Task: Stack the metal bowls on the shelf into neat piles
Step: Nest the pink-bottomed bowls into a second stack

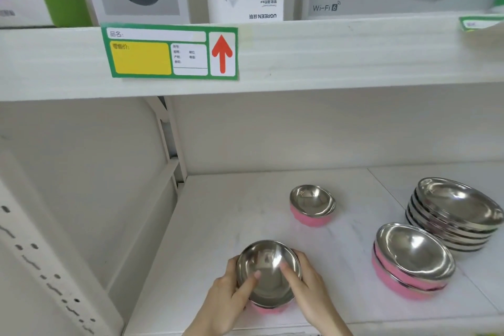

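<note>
A small metal bowl with a pink outside (268,285) is near the shelf's front edge, held from both sides. My left hand (229,297) grips its left rim with the thumb inside, and my right hand (311,286) grips the right rim the same way. Farther back stands another small pink-sided bowl (312,203), possibly two nested. To the right is a pile of two larger pink-sided bowls (413,256). Behind that, at the far right, rises a stack of several plain steel bowls (455,210).
The white shelf board (218,226) has a back wall and a left upright post (174,161). The shelf above (327,54) hangs low with a green and yellow price label (169,52). Boxed electronics stand on top of it.
</note>
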Tool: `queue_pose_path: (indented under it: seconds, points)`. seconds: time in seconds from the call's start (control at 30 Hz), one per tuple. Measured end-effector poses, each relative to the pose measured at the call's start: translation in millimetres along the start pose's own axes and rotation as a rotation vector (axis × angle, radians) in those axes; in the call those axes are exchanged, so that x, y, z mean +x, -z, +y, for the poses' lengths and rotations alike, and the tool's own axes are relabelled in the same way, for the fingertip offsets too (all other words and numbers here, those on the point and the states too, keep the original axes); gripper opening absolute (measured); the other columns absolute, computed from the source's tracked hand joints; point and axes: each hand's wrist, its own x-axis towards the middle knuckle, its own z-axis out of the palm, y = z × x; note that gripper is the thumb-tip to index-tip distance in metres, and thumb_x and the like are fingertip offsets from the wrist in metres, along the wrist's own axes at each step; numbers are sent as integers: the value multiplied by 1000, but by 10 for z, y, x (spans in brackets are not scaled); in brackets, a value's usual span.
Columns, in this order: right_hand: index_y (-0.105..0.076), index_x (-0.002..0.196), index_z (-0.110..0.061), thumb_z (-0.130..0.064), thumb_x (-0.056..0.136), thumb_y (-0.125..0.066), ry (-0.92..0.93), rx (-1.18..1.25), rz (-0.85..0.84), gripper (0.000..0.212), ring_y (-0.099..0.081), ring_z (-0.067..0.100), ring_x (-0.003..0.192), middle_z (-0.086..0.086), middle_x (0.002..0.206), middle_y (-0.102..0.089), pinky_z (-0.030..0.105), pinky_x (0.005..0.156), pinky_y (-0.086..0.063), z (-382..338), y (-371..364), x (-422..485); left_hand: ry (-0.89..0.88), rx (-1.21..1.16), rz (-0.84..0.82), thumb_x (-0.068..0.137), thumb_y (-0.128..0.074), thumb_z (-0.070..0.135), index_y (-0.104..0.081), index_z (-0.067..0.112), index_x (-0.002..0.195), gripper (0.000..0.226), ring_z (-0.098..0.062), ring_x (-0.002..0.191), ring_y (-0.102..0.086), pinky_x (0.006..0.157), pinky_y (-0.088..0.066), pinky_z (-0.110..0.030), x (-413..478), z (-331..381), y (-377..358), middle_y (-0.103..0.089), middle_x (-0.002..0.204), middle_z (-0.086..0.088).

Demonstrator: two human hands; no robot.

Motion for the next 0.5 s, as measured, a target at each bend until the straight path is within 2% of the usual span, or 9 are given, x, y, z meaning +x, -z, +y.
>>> queue_pose_path:
  seconds: [0.07, 0.27, 0.37, 0.5]
  points:
    - [-56, 116, -35, -33, 93, -56, 4, 15, -9, 23, -59, -10, 98, -16, 107, -68, 9, 78, -45, -49, 77, -61, -22, 13, -11, 80, -49, 70, -41, 40, 128, 57, -7, 64, -67, 68, -48, -16, -35, 56, -18, -72, 81, 1]
    - [-56, 114, -31, -29, 93, -55, 39, 26, -2, 21, -58, -12, 95, -15, 107, -67, 4, 73, -42, -130, 442, -202, -94, 50, -7, 91, -53, 54, -41, 42, 123, 37, 1, 67, -64, 77, -51, -25, -151, 384, -171, -69, 81, 8]
    - [-55, 116, -30, -28, 93, -55, 60, 17, -3, 23, -57, -14, 96, -15, 109, -66, 3, 75, -41, -156, 700, -260, -115, 70, -16, 92, -52, 53, -41, 41, 122, 35, 3, 66, -62, 75, -50, -24, -186, 592, -306, -66, 81, 12]
    - [-54, 118, -31, -30, 93, -54, 88, 2, 10, 25, -57, -10, 103, -19, 109, -65, 5, 78, -41, -172, 1138, -317, -144, 89, 5, 90, -50, 59, -43, 38, 125, 42, -4, 67, -60, 71, -50, -23, -158, 881, -569, -64, 72, 8]
